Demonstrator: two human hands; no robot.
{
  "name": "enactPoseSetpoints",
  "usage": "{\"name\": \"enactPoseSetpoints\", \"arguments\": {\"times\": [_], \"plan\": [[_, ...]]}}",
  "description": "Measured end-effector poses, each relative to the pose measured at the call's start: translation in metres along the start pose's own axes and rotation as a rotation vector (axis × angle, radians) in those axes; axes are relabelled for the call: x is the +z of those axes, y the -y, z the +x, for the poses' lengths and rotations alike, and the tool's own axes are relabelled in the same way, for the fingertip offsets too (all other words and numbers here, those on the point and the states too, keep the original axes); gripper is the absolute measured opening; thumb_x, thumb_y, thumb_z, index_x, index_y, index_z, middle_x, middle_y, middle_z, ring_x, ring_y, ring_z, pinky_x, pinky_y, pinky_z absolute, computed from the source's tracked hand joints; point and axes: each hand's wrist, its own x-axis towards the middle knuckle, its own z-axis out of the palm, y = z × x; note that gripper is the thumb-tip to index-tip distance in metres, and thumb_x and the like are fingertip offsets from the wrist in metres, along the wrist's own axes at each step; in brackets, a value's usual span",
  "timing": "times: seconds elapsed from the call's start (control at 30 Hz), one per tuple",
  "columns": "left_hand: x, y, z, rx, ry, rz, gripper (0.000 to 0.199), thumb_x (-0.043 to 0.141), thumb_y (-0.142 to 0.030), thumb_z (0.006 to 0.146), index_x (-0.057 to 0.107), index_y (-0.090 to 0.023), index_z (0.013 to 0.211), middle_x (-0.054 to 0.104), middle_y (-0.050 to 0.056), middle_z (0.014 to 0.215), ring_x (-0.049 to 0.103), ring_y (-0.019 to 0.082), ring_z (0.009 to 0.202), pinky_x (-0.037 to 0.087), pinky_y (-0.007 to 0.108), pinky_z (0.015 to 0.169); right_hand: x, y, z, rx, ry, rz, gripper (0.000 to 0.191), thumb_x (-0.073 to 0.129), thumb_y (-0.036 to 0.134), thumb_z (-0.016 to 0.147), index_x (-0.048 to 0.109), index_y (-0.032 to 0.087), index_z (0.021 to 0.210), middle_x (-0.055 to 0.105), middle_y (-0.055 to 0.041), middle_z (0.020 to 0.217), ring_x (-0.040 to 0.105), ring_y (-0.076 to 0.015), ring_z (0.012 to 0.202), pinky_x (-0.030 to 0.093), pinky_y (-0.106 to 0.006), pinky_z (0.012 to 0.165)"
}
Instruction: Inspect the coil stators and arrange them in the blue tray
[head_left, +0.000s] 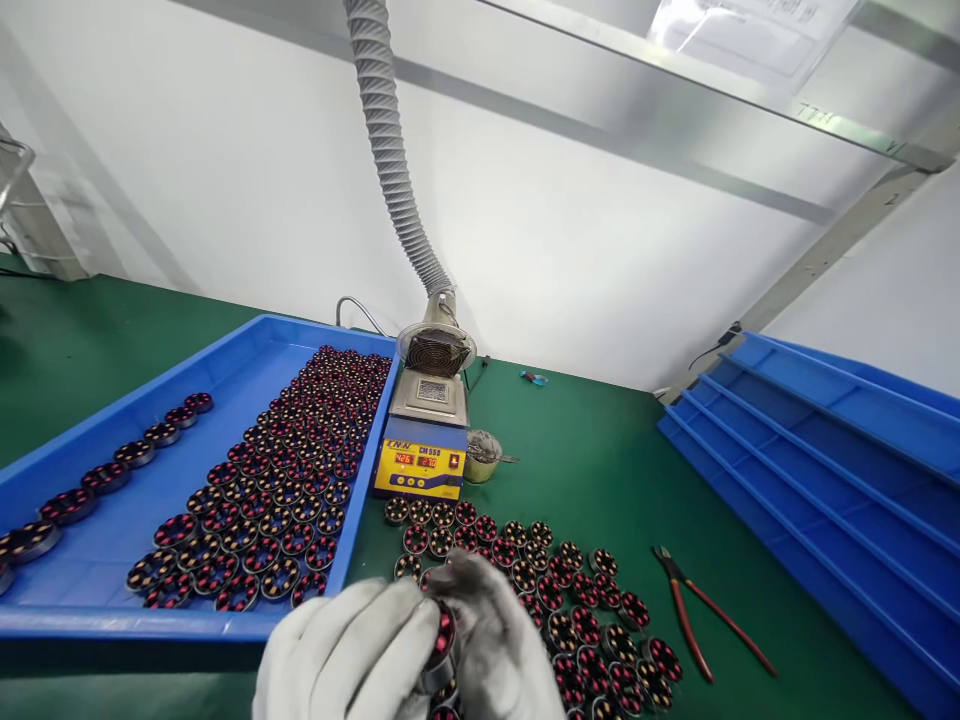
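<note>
Both hands wear whitish gloves at the bottom centre. My left hand point(349, 650) has its fingers wrapped round a round metal part with red windings point(444, 637). On the other side of that part, my right hand point(499, 640) also holds it; its glove fingertips look dark and slightly blurred. Similar ring-shaped parts point(585, 625) with red or tan windings lie on the green table beneath and to the right of my hands. Many more stand in rows inside the blue tray point(187, 622) at the left.
A yellow-and-blue heated unit point(421, 457) stands behind my hands under a flexible duct point(386, 140), with a small metal cup point(481, 470) beside it. Red-handled cutters point(686, 620) lie at the right, near stacked blue trays point(817, 480). A metal shelf point(675, 70) hangs overhead.
</note>
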Motion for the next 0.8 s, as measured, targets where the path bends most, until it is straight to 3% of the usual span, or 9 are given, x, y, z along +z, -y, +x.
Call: {"name": "enactPoseSetpoints", "arguments": {"times": [0.13,0.3,0.37,0.43,0.53,0.6,0.67,0.8], "plan": [[0.001,0.003,0.014,-0.051,-0.022,-0.134,0.028,0.046,-0.037,0.092,0.060,-0.016,0.105,0.072,0.004,0.090,0.063,0.015,0.086,0.047,0.025,0.076,0.012,-0.015,-0.004,0.134,0.054,0.015,0.040,0.080,0.047,0.054,0.072,0.028,0.088,0.071,-0.0067,0.087,0.066,-0.0256,0.082,0.052,-0.040,0.074],[-0.002,0.007,0.035,-0.160,-0.026,-0.451,0.026,0.039,-0.038,0.094,0.061,-0.025,0.094,0.072,-0.002,0.083,0.066,0.012,0.079,0.053,0.021,0.073,0.020,-0.016,-0.001,0.335,0.074,0.213,0.042,0.085,0.037,0.050,0.070,0.025,0.088,0.071,-0.0061,0.088,0.067,-0.0211,0.074,0.053,-0.039,0.073],[-0.002,0.011,0.037,-0.288,-0.027,-0.630,0.030,0.041,-0.041,0.092,0.063,-0.025,0.081,0.071,-0.002,0.076,0.067,0.013,0.075,0.055,0.021,0.071,0.018,-0.014,-0.003,0.399,0.116,0.253,0.046,0.085,0.036,0.050,0.068,0.023,0.091,0.071,-0.0053,0.082,0.067,-0.0191,0.068,0.054,-0.036,0.068],[0.000,0.015,0.033,-0.504,-0.046,-0.812,0.032,0.045,-0.040,0.090,0.064,-0.023,0.071,0.071,0.000,0.072,0.068,0.015,0.072,0.057,0.020,0.069,0.013,-0.013,-0.004,0.439,0.156,0.269,0.048,0.084,0.036,0.053,0.066,0.021,0.095,0.071,-0.0060,0.082,0.067,-0.0176,0.067,0.053,-0.032,0.065],[0.003,0.015,0.020,-0.740,0.019,-0.877,0.014,0.062,-0.032,0.080,0.069,-0.026,0.090,0.073,0.002,0.094,0.069,0.018,0.087,0.056,0.021,0.076,0.002,-0.016,-0.001,0.395,0.155,0.284,0.045,0.082,0.035,0.057,0.066,0.019,0.096,0.071,-0.0085,0.090,0.067,-0.0190,0.075,0.053,-0.032,0.067],[0.006,0.012,0.011,-0.724,0.140,-0.859,0.042,0.074,-0.026,0.068,0.063,-0.033,0.108,0.068,0.002,0.113,0.065,0.020,0.098,0.054,0.024,0.081,-0.005,-0.022,0.007,0.344,0.143,0.275,0.041,0.082,0.034,0.056,0.067,0.019,0.092,0.071,-0.0071,0.087,0.066,-0.0211,0.080,0.054,-0.035,0.071],[0.009,0.007,0.008,-0.628,0.162,-0.832,0.055,0.079,-0.024,0.061,0.061,-0.036,0.112,0.066,0.002,0.116,0.064,0.020,0.101,0.053,0.025,0.082,-0.010,-0.029,0.015,0.329,0.146,0.264,0.037,0.081,0.032,0.054,0.068,0.021,0.087,0.071,-0.0040,0.081,0.065,-0.0223,0.084,0.054,-0.037,0.075],[0.011,0.004,0.018,-0.440,-0.015,-0.788,0.026,0.070,-0.037,0.073,0.067,-0.031,0.099,0.072,0.002,0.102,0.067,0.016,0.093,0.051,0.021,0.084,-0.007,-0.035,0.019,0.372,0.172,0.252,0.032,0.077,0.034,0.062,0.067,0.022,0.090,0.070,-0.0019,0.078,0.066,-0.0200,0.078,0.053,-0.038,0.075]]}}
